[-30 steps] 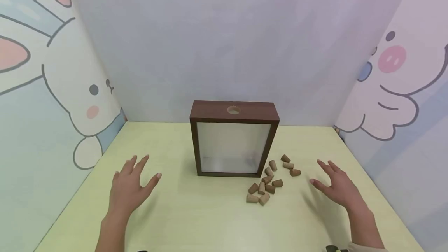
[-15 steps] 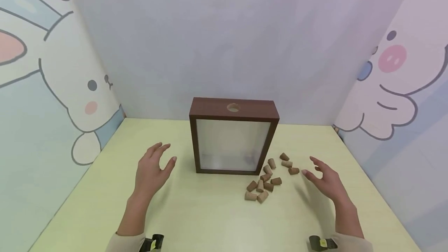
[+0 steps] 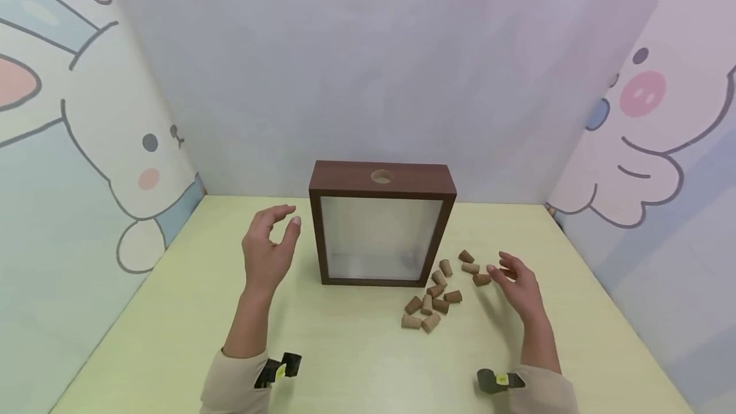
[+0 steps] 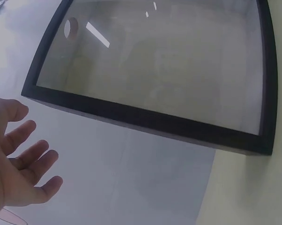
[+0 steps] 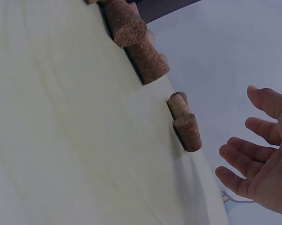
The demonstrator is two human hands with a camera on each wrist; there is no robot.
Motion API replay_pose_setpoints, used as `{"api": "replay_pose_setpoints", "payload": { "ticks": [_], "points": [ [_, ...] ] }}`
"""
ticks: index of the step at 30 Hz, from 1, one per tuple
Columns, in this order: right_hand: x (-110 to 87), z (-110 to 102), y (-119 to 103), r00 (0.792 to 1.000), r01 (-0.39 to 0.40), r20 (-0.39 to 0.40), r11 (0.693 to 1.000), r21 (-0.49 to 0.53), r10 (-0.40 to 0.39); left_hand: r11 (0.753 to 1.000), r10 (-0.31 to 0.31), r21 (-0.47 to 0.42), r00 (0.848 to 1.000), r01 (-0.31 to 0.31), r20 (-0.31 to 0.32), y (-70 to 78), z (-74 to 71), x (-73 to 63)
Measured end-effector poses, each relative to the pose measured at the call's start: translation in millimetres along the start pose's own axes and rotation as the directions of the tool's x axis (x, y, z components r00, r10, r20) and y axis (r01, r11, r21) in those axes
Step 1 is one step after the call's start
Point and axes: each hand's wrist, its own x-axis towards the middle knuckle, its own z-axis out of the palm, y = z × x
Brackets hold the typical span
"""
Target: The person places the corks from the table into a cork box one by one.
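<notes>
A dark brown wooden frame box (image 3: 382, 181) with a clear front panel and a round hole in its top stands upright on the table. To its left my left hand (image 3: 268, 254) hovers with thumb and fingers apart, holding nothing. In the left wrist view that hand (image 4: 19, 159) is beside a corner of the box (image 4: 145, 117). Several cork stoppers (image 3: 440, 305) lie scattered at the box's lower right. My right hand (image 3: 519, 286) is in the air by the rightmost cork (image 3: 482, 280), its fingers loosely bent and holding nothing. The right wrist view shows it apart from the corks (image 5: 187, 133).
The pale yellow table (image 3: 356, 363) meets a plain grey wall (image 3: 368, 69) behind the box. Side panels with a cartoon rabbit (image 3: 115, 145) and a cartoon pig (image 3: 644, 120) stand left and right. Dark straps with small cameras sit on both sleeves.
My left hand has moved right and forward, up to the box's left side. My right hand has moved left toward the corks, its fingers bending more. Box and corks stay where they were.
</notes>
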Motion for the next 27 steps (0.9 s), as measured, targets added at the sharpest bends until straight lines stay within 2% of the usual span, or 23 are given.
{"api": "replay_pose_setpoints", "payload": {
  "ticks": [3, 6, 8, 12, 14, 15, 19, 22, 27],
  "points": [
    [-0.6, 8.0, 2.8, 0.992, -0.118, -0.02, 0.986, 0.121, 0.121, 0.997, -0.033, -0.068, 0.999, 0.031, -0.037, 9.0, 4.2, 5.2],
    [-0.5, 13.2, 6.4, 0.98, -0.186, -0.031, 0.964, 0.19, 0.195, 0.987, -0.085, -0.142, 0.995, 0.076, -0.056, 19.2, 9.0, 9.7],
    [-0.6, 14.8, 8.7, 0.973, -0.215, -0.034, 0.953, 0.214, 0.227, 0.976, -0.116, -0.192, 0.992, 0.103, -0.055, 26.7, 12.7, 12.7],
    [-2.8, 16.1, 13.5, 0.958, -0.273, -0.03, 0.937, 0.216, 0.286, 0.964, -0.143, -0.232, 0.989, 0.132, -0.029, 51.6, 17.6, 19.0],
    [-4.6, 16.6, 15.8, 0.955, -0.287, -0.022, 0.937, 0.201, 0.297, 0.959, -0.149, -0.244, 0.989, 0.142, -0.01, 56.6, 21.0, 22.8],
    [-5.3, 17.0, 17.3, 0.954, -0.29, -0.018, 0.939, 0.184, 0.298, 0.956, -0.15, -0.253, 0.989, 0.146, 0.003, 56.3, 23.0, 24.7],
    [-6.0, 19.0, 21.9, 0.962, -0.272, 0.018, 0.957, 0.099, 0.272, 0.949, -0.15, -0.271, 0.987, 0.159, 0.052, 39.1, 33.3, 32.4],
    [-3.7, 20.6, 24.3, 0.969, -0.247, 0.041, 0.968, 0.041, 0.245, 0.954, -0.155, -0.248, 0.985, 0.17, 0.079, 30.0, 39.1, 38.3],
    [1.9, 22.1, 23.3, 0.979, -0.195, 0.051, 0.98, -0.032, 0.197, 0.953, -0.198, -0.21, 0.973, 0.22, 0.12, 22.5, 46.2, 48.9]
  ]
}}
